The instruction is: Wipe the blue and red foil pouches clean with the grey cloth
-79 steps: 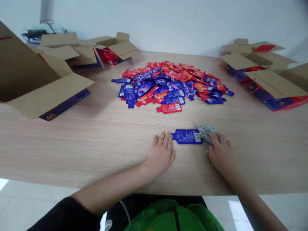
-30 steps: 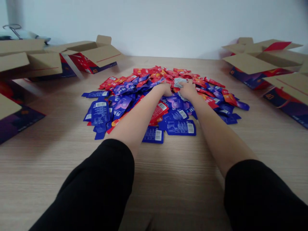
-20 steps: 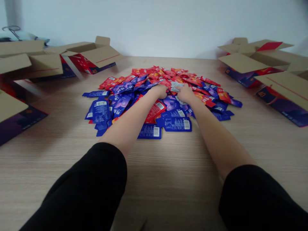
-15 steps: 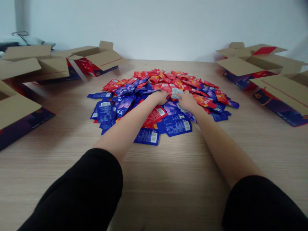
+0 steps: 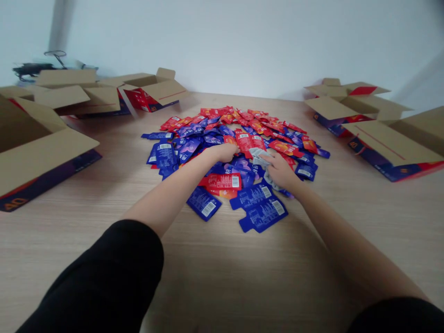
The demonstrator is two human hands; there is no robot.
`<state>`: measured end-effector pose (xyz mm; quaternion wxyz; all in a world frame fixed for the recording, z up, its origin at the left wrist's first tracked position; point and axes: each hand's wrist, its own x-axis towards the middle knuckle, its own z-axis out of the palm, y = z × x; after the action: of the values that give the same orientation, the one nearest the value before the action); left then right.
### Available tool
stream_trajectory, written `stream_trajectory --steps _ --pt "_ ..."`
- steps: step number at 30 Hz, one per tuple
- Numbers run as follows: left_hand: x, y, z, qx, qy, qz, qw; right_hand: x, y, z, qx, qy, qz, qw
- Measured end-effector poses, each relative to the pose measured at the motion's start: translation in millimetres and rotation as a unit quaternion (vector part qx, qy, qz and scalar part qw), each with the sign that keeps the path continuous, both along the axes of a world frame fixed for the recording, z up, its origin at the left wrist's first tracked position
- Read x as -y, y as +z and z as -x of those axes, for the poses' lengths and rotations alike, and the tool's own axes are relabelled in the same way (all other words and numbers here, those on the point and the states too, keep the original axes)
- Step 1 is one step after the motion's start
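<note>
A loose heap of red and blue flat pouches [image 5: 187,147], many printed with barcodes, lies on the wooden table. My left hand [image 5: 226,152] reaches into the middle of the heap with curled fingers; what they grip, if anything, is hidden. Just beyond those fingers are red pouches [image 5: 244,142]. My right hand [image 5: 279,169] is closed on a crumpled light grey cloth [image 5: 261,157], part of which hangs below the hand over the pouches. Nearer to me, two blue pouches [image 5: 265,215] lie barcode side up, overlapping at the front of the heap.
Open cardboard boxes stand on both sides: a near left box [image 5: 48,171], a far left box [image 5: 163,95], a near right box [image 5: 391,157] and a far right box [image 5: 342,108]. A white wall [image 5: 236,46] rises behind the table [image 5: 208,273].
My right hand has drawn the grey cloth slightly toward me. The front blue pouches have slid nearer and spread apart, and red pouches show more between my hands. The view has shifted a little.
</note>
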<state>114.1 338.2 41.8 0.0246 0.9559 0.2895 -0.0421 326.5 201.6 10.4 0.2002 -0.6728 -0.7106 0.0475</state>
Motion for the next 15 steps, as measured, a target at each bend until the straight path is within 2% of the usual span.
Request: stream_trajectory --steps 3,4,7,9,12,15 --pt "5 1.4 6 0.036 -0.012 0.005 0.999 53 7.3 14 -0.031 0.042 -0.045 0.998" --pt "9 0.7 9 0.051 -0.017 0.006 0.999 75 7.1 20 -0.031 0.074 -0.048 0.996" --pt "27 -5.3 19 0.103 -0.031 0.007 0.994 137 -3.7 38 -0.007 0.136 -0.022 0.99" --pt "43 -11.9 28 0.137 -0.043 0.012 0.99 166 -16.2 46 0.025 0.155 -0.002 0.988" --pt "69 -22.5 46 0.178 -0.068 0.032 0.981 181 -31.2 56 0.077 0.151 0.004 0.985" --pt "91 -29.3 64 0.21 -0.077 0.051 0.973 166 -33.6 65 0.116 0.109 0.003 0.987"
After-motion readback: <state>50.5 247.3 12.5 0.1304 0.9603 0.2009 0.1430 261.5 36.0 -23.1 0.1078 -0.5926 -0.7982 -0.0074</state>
